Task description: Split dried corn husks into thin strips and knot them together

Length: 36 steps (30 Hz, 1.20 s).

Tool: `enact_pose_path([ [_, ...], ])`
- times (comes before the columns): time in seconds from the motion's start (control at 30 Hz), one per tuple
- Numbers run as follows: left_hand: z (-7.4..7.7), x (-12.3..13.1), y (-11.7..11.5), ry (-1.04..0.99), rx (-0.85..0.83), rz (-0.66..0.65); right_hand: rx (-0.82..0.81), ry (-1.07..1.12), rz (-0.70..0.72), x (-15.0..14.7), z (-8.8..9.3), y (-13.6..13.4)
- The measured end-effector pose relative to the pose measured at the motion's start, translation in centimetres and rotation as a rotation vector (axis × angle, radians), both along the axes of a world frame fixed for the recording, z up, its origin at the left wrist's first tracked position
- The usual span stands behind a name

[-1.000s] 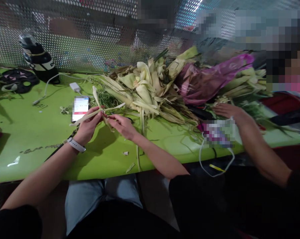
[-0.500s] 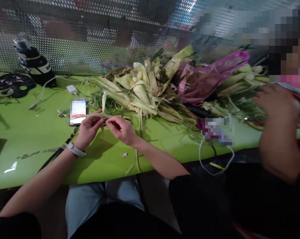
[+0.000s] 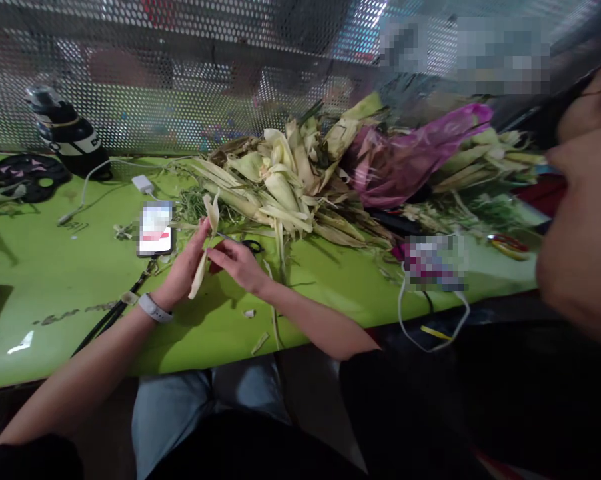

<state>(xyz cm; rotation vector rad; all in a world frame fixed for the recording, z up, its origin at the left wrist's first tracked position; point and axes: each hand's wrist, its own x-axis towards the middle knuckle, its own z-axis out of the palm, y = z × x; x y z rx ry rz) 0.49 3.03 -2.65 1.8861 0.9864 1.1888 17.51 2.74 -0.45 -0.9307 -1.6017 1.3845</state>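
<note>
Left hand (image 3: 183, 270): grip closed on husk strip (image 3: 211, 212), held upright just right of phone (image 3: 154, 229). Right hand (image 3: 238, 263): narrow pinch at strip's edge, likely steadying it, ends free.

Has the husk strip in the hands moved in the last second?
Yes. The husk strip has swung from lying crosswise, its left end over the phone, to nearly upright, wholly right of the phone.
</note>
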Motion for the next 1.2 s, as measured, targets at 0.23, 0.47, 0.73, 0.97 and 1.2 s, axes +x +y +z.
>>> enact_pose_path([
  [0.23, 0.1, -0.3, 0.1, 0.322, 0.276, 0.225, 0.618, -0.295, -0.344, 1.4, 0.6, 1.2],
  [0.47, 1.2, -0.6, -0.4, 0.585, 0.313, 0.315, 0.818, -0.526, -0.202, 1.6, -0.2, 1.6],
  [0.73, 2.4, -0.2, -0.5, 0.568, 0.328, 0.119, 0.304, -0.267, -0.003, 1.8, 0.6, 1.7],
  [0.97, 2.6, 0.3, -1.1, 0.25, -0.013, -0.145, -0.021, 0.078, 0.112, 1.3, -0.2, 2.1],
  [1.2, 2.9, 0.3, -1.6, -0.072, -0.398, -0.129, -0.203, 0.254, 0.026, 0.5, -1.0, 1.9],
])
